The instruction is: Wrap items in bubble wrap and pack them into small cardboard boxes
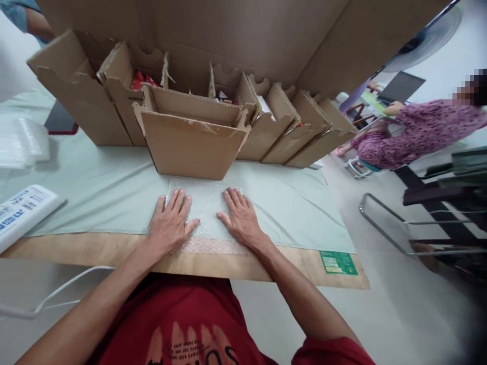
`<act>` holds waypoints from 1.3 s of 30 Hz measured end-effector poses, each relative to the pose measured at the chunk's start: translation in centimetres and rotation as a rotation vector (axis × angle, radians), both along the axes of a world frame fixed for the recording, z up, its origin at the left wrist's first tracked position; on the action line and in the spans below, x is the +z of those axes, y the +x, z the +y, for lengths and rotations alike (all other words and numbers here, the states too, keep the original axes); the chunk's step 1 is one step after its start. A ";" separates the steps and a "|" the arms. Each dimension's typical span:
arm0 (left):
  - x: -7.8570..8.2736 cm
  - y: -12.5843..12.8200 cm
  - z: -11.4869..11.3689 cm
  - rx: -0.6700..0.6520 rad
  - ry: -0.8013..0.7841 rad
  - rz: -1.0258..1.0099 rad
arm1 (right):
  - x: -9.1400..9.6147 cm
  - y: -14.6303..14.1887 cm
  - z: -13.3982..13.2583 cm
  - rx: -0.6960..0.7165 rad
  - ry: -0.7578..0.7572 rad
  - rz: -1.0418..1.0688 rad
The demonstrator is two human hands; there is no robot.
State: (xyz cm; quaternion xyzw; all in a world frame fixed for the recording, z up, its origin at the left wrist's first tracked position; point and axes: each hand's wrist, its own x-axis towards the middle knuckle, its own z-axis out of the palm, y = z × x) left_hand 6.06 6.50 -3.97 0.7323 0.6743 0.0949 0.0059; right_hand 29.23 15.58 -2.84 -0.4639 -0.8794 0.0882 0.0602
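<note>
A clear sheet of bubble wrap lies flat at the table's front edge, partly over the bare wood. My left hand rests flat on its left side, thumb spread toward the middle. On the opposite side my right hand presses down with its fingers stretched out. Neither hand grips anything. Just beyond the fingertips stands an open cardboard box, its front panel facing me. Parts of the sheet are hidden under both palms.
Behind is a row of cardboard compartments, some holding small packets. A white box with blue print lies at left, near stacked clear bags and a dark tablet-like object. A seated person and a folded metal-framed chair are at right.
</note>
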 end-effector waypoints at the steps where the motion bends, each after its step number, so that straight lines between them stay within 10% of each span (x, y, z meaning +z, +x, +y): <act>1: 0.1 -0.1 -0.3 0.019 -0.014 -0.008 | 0.0 1.1 0.1 -0.045 0.009 -0.012; 6: 1.5 0.4 0.2 0.073 0.020 -0.077 | 0.8 2.9 0.4 -0.234 0.116 0.049; 14: 2.5 2.8 4.5 -0.168 -0.129 -0.081 | 1.0 -4.3 -0.4 0.189 -0.018 -0.019; 26: 1.9 -0.4 -0.7 -0.128 -0.065 -0.013 | 3.0 8.5 -4.5 0.010 0.112 -0.063; 32: 3.0 0.3 -3.5 -0.413 -0.132 -0.100 | 3.7 7.4 -7.5 0.354 0.097 0.029; 39: 4.1 -1.4 -4.0 -0.329 -0.055 -0.225 | 2.8 6.1 -5.7 0.223 0.208 0.380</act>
